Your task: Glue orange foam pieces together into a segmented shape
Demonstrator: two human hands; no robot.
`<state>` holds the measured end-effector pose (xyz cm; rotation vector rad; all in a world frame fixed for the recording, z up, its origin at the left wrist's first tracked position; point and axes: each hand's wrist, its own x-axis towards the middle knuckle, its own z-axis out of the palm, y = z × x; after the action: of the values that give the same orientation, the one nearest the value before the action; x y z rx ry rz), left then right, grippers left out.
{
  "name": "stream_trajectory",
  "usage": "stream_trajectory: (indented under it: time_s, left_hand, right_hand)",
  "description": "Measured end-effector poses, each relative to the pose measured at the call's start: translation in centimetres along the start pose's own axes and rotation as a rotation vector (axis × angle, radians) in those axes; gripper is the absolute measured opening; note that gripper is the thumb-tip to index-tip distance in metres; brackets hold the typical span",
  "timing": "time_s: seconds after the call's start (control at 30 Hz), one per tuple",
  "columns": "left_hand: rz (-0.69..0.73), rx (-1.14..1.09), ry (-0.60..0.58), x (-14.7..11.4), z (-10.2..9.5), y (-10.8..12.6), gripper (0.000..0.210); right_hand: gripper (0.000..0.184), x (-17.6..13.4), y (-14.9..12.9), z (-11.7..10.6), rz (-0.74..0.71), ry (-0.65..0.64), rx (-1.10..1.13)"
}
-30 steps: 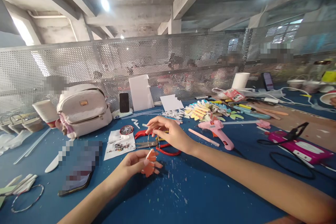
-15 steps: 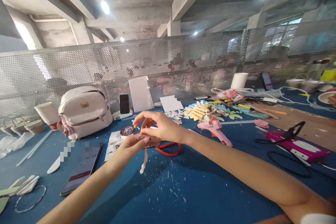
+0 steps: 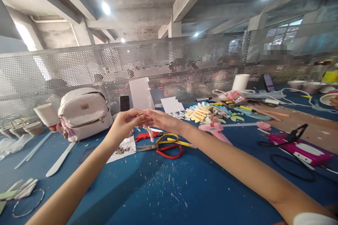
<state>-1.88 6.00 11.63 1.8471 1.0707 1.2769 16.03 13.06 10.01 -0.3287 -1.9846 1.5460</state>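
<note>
My left hand point(image 3: 128, 119) and my right hand point(image 3: 167, 122) meet at the fingertips above the blue table. A thin pale pink strip point(image 3: 150, 134) dangles under the pinched fingers of the left. Right-hand fingers press together against the left fingertips; what lies between them is hidden. Below the hands are scissors with red and yellow handles point(image 3: 169, 152), partly open, and a red-handled tool point(image 3: 144, 136). A yellow stick point(image 3: 182, 143) crosses near the handles. White paper point(image 3: 126, 150) with small dark bits on it shows past my left wrist.
On the left stand a cream backpack point(image 3: 84, 116) and stacked paper cups point(image 3: 47, 114). A pink glue gun point(image 3: 217, 132) is beyond my right forearm, near a pile of coloured paper pieces point(image 3: 202, 112). A magenta power strip point(image 3: 301, 149) with cables lies right. Perforated metal panels point(image 3: 148, 63) run behind.
Both hands have lifted slightly away from the table, uncovering the scissors and the paper. The right hand has lowered its fingers onto the left fingertips. My left forearm now covers most of the large phone.
</note>
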Motion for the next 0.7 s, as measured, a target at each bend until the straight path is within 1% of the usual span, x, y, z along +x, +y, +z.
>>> stream_trajectory:
  time_s: [0.07,0.1,0.17,0.2,0.37,0.53,0.7]
  left_hand:
    - [-0.003,0.04,0.02,0.3,-0.6,-0.3,0.019]
    - [-0.012,0.046,0.024,0.4,-0.9,-0.6,0.019]
    - [-0.042,0.029,0.021,0.6,-1.3,-1.3,0.021]
    - [-0.059,0.009,0.019,0.7,-1.5,-1.7,0.022]
    - [-0.114,-0.109,0.01,0.9,-2.2,-3.1,0.026]
    - [-0.143,-0.185,0.005,0.8,-2.2,-2.4,0.024]
    - [-0.187,-0.258,0.021,0.8,-2.5,-1.7,0.046]
  right_hand:
    - [0.045,0.2,0.9,-0.5,0.03,-0.064,0.054]
    - [0.048,0.3,1.3,-0.6,0.04,-0.081,0.076]
    - [0.055,0.3,2.0,-0.6,0.056,-0.09,0.108]
    - [0.055,0.3,2.2,-0.5,0.063,-0.086,0.118]
    - [0.036,0.2,2.9,-0.1,0.102,-0.018,0.108]
    - [0.023,0.1,3.2,0.3,0.135,0.028,0.071]
    - [0.029,0.0,4.3,0.9,0.183,0.036,0.079]
